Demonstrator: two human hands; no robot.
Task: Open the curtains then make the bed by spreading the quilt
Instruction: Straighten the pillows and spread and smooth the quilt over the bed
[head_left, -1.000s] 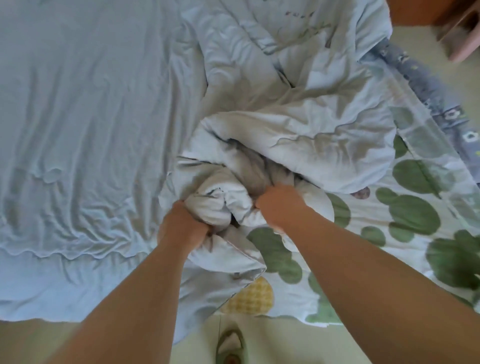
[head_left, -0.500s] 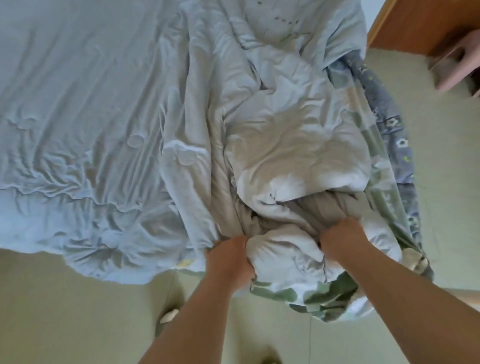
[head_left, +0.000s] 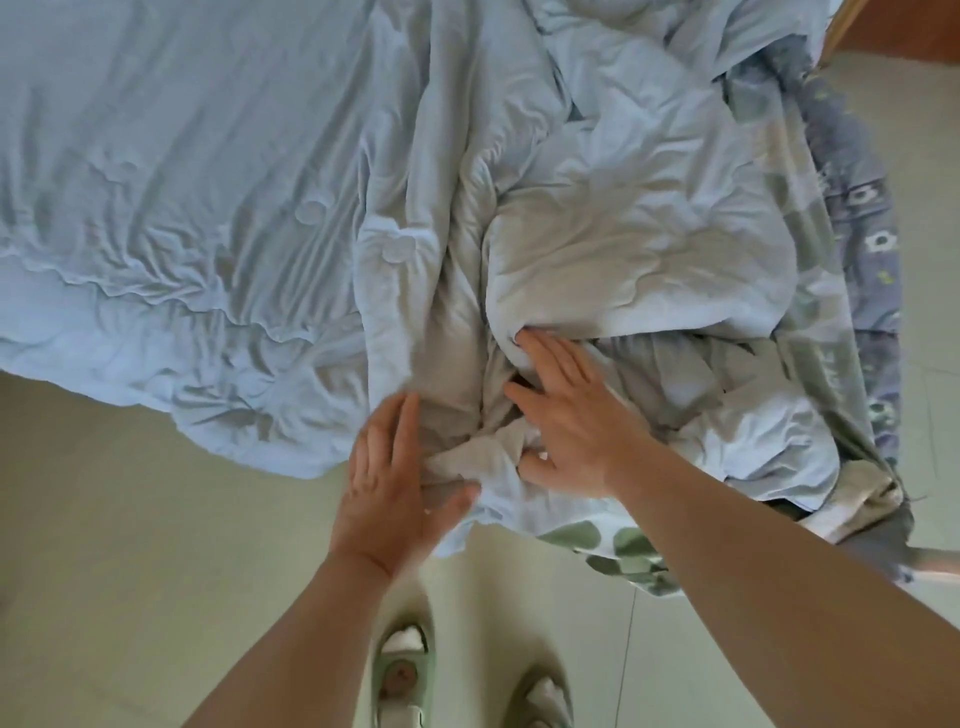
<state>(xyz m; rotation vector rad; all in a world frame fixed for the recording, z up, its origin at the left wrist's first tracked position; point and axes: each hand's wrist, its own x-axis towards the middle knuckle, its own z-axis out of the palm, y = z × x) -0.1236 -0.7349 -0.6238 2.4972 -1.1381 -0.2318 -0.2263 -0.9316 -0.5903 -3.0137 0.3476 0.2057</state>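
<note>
Both fists have let go of the quilt (head_left: 639, 260) at the bed's near edge: the left hand (head_left: 387, 488) and right hand (head_left: 566, 421) now lie flat on it, fingers straight, with its unspread heap right and far of them, nearest the right hand.

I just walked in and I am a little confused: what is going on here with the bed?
A person is laying out a pale blue quilt. The left hand and the right hand lie flat, fingers straight, on a bunched fold near its edge. The quilt's left part lies fairly smooth, but its right part is crumpled, so it is not yet fully spread. A green-spotted cloth peeks out beneath it.
</note>
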